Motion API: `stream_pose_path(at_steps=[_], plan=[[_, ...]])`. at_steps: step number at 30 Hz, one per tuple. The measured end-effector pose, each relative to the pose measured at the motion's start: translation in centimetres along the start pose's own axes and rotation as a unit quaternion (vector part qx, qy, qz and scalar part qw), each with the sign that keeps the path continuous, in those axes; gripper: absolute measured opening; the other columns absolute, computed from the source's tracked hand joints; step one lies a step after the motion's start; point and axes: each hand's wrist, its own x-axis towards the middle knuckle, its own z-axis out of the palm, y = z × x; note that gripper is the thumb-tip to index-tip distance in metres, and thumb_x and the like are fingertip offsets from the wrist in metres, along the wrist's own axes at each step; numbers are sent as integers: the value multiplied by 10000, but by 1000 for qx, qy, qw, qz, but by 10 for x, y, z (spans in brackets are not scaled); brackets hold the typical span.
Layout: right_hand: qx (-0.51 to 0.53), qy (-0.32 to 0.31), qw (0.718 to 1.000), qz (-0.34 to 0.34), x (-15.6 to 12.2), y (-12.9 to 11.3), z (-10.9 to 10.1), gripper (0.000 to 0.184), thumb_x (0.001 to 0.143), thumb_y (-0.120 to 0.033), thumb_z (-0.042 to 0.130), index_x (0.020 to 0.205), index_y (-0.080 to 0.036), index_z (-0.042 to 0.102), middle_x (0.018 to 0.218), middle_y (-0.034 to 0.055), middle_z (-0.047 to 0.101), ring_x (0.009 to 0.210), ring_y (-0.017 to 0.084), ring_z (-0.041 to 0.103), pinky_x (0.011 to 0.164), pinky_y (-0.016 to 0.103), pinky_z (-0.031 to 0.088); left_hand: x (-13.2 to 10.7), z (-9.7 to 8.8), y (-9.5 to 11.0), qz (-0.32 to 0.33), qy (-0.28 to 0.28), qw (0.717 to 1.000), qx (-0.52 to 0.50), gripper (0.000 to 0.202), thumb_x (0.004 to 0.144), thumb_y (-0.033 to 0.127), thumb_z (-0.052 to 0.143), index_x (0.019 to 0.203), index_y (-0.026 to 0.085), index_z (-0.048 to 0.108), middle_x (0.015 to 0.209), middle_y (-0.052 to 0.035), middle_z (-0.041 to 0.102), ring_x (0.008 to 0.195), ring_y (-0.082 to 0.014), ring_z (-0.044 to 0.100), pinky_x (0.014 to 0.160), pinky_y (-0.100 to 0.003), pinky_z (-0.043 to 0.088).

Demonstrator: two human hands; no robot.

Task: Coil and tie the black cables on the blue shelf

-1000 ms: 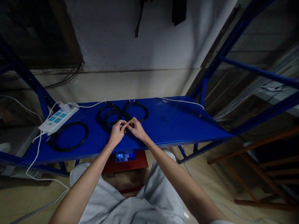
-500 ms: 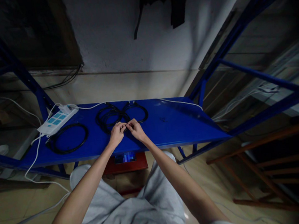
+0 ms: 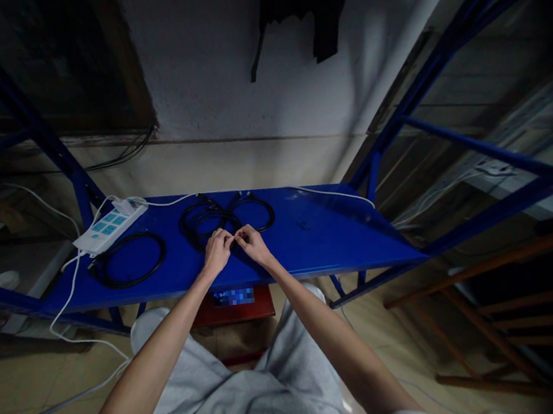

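Left hand (image 3: 217, 251) and right hand (image 3: 253, 245) pinch one thin black cable (image 3: 206, 210), loosely coiled on the blue shelf (image 3: 321, 242).

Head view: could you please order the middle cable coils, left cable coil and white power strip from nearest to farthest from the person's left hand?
1. The middle cable coils, just beyond the left hand.
2. The left cable coil, farther to the left.
3. The white power strip, at the far-left back corner.
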Motion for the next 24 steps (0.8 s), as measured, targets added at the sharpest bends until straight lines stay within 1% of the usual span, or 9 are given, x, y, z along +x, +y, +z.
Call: stream_pose_path(at_steps=[4,6,10,13,18,24], plan=[[0,0,1000,1,1,1,-1,187,903,-338,554,861,-192,663,865,45,610,774,175,555,729,297,444,0,1,1,-11,-16,999,37,143,992,231,509,885,204,600,956,-68,635,974,-236,593,872,-355,450],[7,3,1000,14,1,2,0,203,907,-355,551,855,-193,662,854,50,621,779,181,564,712,291,450,0,2,1,-17,-24,998,51,145,1004,239,490,907,205,593,985,-76,643,1010,-244,595,896,-367,444],[24,9,999,36,1,4,1,195,904,-370,550,844,-199,623,806,39,618,766,183,571,675,275,446,0,3,2,-26,-35,996,76,157,1023,234,443,934,202,568,1014,-89,637,1032,-249,599,905,-375,441],[30,12,999,31,1,1,1,173,903,-359,545,836,-204,583,792,27,604,760,179,568,679,275,443,0,2,4,-23,-37,996,80,165,1032,204,395,966,195,546,1008,-92,620,1012,-238,604,883,-360,445],[22,13,1000,16,0,-2,0,143,908,-329,515,840,-209,552,820,26,590,767,181,559,704,290,451,0,5,4,-8,-26,996,88,159,1007,128,378,970,181,523,1006,-101,599,975,-232,601,867,-363,451],[6,-9,1000,19,-1,-1,-3,112,904,-301,492,857,-213,542,828,23,582,744,176,545,712,292,457,0,10,-1,-7,5,997,72,171,968,74,392,949,177,528,993,-118,582,971,-252,591,871,-391,459]])
